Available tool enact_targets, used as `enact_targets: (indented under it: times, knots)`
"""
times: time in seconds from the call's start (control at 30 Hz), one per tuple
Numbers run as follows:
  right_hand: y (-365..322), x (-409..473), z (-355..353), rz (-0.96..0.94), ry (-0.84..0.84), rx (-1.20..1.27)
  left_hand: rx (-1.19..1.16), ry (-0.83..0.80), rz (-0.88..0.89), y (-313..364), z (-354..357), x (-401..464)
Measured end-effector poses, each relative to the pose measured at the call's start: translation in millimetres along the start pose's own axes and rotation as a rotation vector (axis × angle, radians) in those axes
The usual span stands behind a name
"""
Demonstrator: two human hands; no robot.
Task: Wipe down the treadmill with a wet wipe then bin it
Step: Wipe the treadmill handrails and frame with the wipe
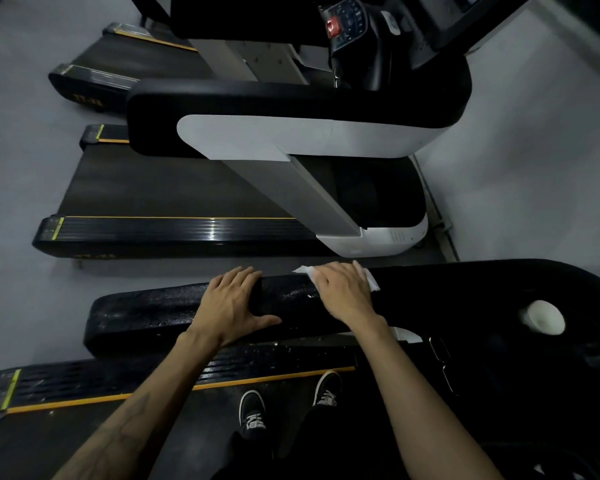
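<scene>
Pressing a wet wipe [369, 280] on the black handrail [146, 313], grey floor [534, 168] beyond

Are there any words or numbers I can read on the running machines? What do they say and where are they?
Yellow letters on the rear end of the far treadmill: too blurred to read.
Yellow letters on the side of the middle treadmill's base: too blurred to read.
Buttons around the red patch on the far console: too small to read.
The wet wipe under the right hand and the handrail under the left hand: no writing shows.
</scene>
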State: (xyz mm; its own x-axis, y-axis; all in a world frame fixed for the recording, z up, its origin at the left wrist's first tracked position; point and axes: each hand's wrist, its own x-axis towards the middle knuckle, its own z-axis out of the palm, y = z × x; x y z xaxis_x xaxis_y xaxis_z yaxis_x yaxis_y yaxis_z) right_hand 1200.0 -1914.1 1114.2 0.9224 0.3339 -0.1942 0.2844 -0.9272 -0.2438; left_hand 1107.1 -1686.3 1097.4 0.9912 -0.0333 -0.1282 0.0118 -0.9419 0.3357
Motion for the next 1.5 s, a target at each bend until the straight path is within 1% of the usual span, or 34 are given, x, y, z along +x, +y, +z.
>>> enact_targets:
  times: [0.07, 0.13, 0.17, 0.23, 0.3, 0.33, 0.4, 0.47, 0.53, 0.6, 0.67, 0.77, 0.83, 0.9, 1.0, 1.03, 1.1, 1.2, 1.23, 1.3, 1.4, 1.43, 1.5]
  knots:
    - [4.7, -4.2, 4.6, -0.105, 0.009, 0.042, -0.008, 0.02, -0.01, 1.3, 0.2, -1.6]
    - [16.8, -10.4, 5.9, -0.166, 0.063, 0.064, -0.013, 0.03, -0.012, 1.8, 0.8, -1.3]
    - [21.8, -12.4, 6.2, -0.163, 0.085, 0.063, -0.014, 0.036, -0.012, 1.9, 1.0, -1.1]
    - [20.1, -10.7, 5.3, -0.092, 0.1, 0.03, -0.013, 0.052, -0.014, 1.4, 1.9, -1.6]
    - [3.2, -4.2, 6.1, 0.011, 0.075, -0.05, -0.02, 0.058, -0.018, 1.8, 2.8, -2.2]
    - [-8.3, -1.2, 6.9, 0.028, 0.06, -0.099, -0.027, 0.056, -0.02, 1.9, 2.9, -2.4]
    - [-26.1, 1.0, 9.9, -0.047, 0.035, -0.137, -0.029, 0.052, -0.022, 2.0, 2.7, -2.3]
    - [-26.9, -2.4, 14.5, -0.157, 0.036, -0.06, -0.03, 0.054, -0.019, 1.6, 2.6, -2.1]
    - [-13.7, -8.6, 14.8, -0.214, 0.084, -0.003, -0.039, 0.053, -0.018, 1.1, 2.7, -2.1]
    - [3.5, -9.9, 11.8, -0.184, 0.107, -0.022, -0.04, 0.06, -0.018, 1.5, 2.2, -1.5]
    - [8.1, -5.9, 9.1, -0.108, 0.051, -0.104, -0.038, 0.063, -0.021, 1.7, 1.4, -1.2]
    - [-13.5, 1.2, 9.5, -0.038, 0.0, -0.188, -0.053, 0.06, -0.03, 2.0, 0.7, -0.7]
    - [-30.5, -0.4, 13.4, -0.066, 0.019, -0.128, -0.053, 0.058, -0.034, 2.1, 0.8, -1.2]
    - [-33.5, -7.2, 16.9, -0.133, 0.041, -0.031, -0.059, 0.063, -0.033, 2.2, 1.3, -2.1]
    - [-8.8, -22.3, 19.3, -0.257, 0.081, -0.053, -0.072, 0.073, -0.031, 3.1, 1.4, -2.7]
    - [0.3, -24.8, 19.0, -0.266, 0.096, -0.078, -0.073, 0.076, -0.031, 3.3, 1.3, -2.7]
    - [3.2, -23.8, 17.3, -0.197, 0.118, -0.119, -0.07, 0.086, -0.029, 2.3, 1.6, -2.3]
    - [-28.0, -18.2, 20.7, -0.038, 0.09, -0.129, -0.066, 0.093, -0.019, 1.8, 3.4, -2.5]
    - [-39.0, -18.1, 24.1, -0.039, 0.082, -0.11, -0.064, 0.094, -0.016, 1.9, 3.8, -2.4]
    - [-48.2, -24.3, 32.8, -0.139, 0.096, -0.095, -0.066, 0.095, -0.016, 2.3, 4.5, -3.0]
    - [-24.7, -34.2, 39.4, -0.292, 0.155, -0.125, -0.071, 0.092, -0.018, 2.0, 4.4, -4.0]
    - [-13.1, -34.8, 38.1, -0.288, 0.176, -0.13, -0.073, 0.092, -0.015, 2.0, 3.9, -3.8]
    - [0.9, -34.0, 32.4, -0.185, 0.189, -0.137, -0.08, 0.093, -0.014, 1.9, 3.5, -3.1]
